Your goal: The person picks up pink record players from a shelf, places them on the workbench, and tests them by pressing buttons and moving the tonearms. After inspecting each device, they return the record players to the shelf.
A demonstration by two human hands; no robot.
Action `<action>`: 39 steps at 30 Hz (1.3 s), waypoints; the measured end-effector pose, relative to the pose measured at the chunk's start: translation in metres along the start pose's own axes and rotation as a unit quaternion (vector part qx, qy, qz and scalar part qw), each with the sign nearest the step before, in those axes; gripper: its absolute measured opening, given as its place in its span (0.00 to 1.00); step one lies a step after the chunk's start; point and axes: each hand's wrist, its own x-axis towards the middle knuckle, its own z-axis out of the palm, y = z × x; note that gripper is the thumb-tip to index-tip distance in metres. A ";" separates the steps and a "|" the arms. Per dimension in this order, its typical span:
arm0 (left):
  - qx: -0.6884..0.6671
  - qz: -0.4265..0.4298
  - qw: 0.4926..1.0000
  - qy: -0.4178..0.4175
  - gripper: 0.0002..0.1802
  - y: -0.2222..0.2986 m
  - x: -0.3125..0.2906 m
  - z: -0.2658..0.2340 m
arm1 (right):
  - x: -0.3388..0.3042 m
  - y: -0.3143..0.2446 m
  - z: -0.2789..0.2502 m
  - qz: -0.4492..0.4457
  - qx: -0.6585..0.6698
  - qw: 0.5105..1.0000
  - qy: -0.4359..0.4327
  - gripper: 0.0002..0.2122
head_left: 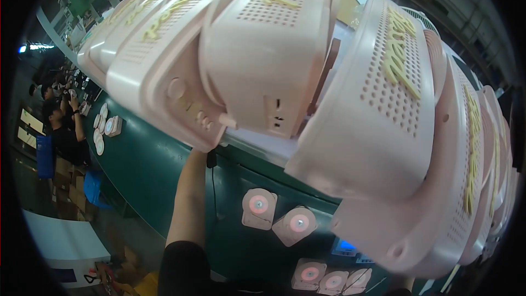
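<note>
My left forearm [188, 197] reaches up from the lower edge, and the hand disappears behind a pale pink plastic housing [164, 74] with a perforated face and raised yellow lettering. Its fingers are hidden, so I cannot tell whether it grips the housing. Beside it stands another pink housing [263, 55], with small slots in its lower side. Farther right, a large tilted housing [367, 109] rests near more pink shells [405, 225]. Only a sliver of my right arm [402, 284] shows below these shells; the right hand is hidden.
Several flat pink units with round discs [258, 204] lie on the green table [148, 159]. A blue-lit device [345, 246] sits partly under the shells. A dark cord [214, 192] hangs near my left wrist. People [63, 118] work at the far left, near a blue stool [96, 189].
</note>
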 end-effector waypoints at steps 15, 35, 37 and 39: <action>-0.353 -0.054 0.930 0.083 0.50 0.041 -0.280 -0.101 | -0.251 -0.174 -0.024 -0.361 -0.046 0.925 0.108 0.33; -0.071 -0.200 0.977 -0.008 0.61 0.076 -0.463 -0.082 | -0.315 -0.319 0.180 -0.632 -0.118 0.762 -0.082 0.29; -0.077 -0.189 0.979 -0.003 0.61 0.078 -0.453 -0.081 | -0.306 -0.326 0.188 -0.627 -0.127 0.766 -0.060 0.28; -0.089 -0.175 0.981 -0.001 0.61 0.080 -0.445 -0.079 | -0.298 -0.326 0.191 -0.617 -0.117 0.776 -0.054 0.28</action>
